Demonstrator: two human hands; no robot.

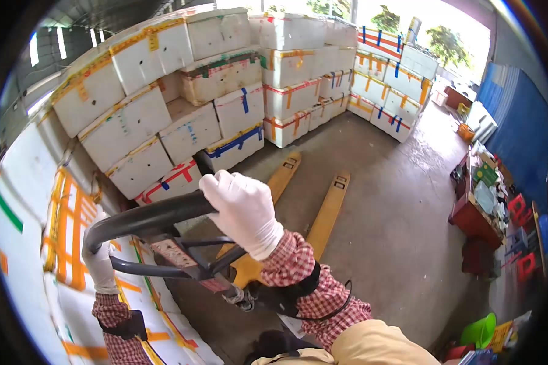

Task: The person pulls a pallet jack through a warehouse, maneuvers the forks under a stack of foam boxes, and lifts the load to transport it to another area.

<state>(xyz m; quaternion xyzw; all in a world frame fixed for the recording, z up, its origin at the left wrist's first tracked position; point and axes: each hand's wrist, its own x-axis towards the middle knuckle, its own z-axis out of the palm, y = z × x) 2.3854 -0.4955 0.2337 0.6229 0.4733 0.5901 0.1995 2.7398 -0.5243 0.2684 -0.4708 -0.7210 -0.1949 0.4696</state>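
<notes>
My right hand (pixel 242 210), in a white glove, is closed around the right end of the black handle (pixel 158 214) of a pallet jack. At the handle's left bend, my left hand (pixel 100 261), gloved the same way, is wrapped round the bar; part of its fingers is hidden behind it. Below the handle, the jack's yellow forks (pixel 327 216) point away from me over the floor, with no load on them. Checked sleeves and dark wrist bands cover both forearms.
White foam boxes (pixel 222 131) bound with coloured tape are stacked along the left and back. More boxes (pixel 73 298) stand close by my left arm. A cluttered red-brown desk (pixel 475 210), red stools (pixel 525 267) and a green bucket (pixel 478 331) line the right side.
</notes>
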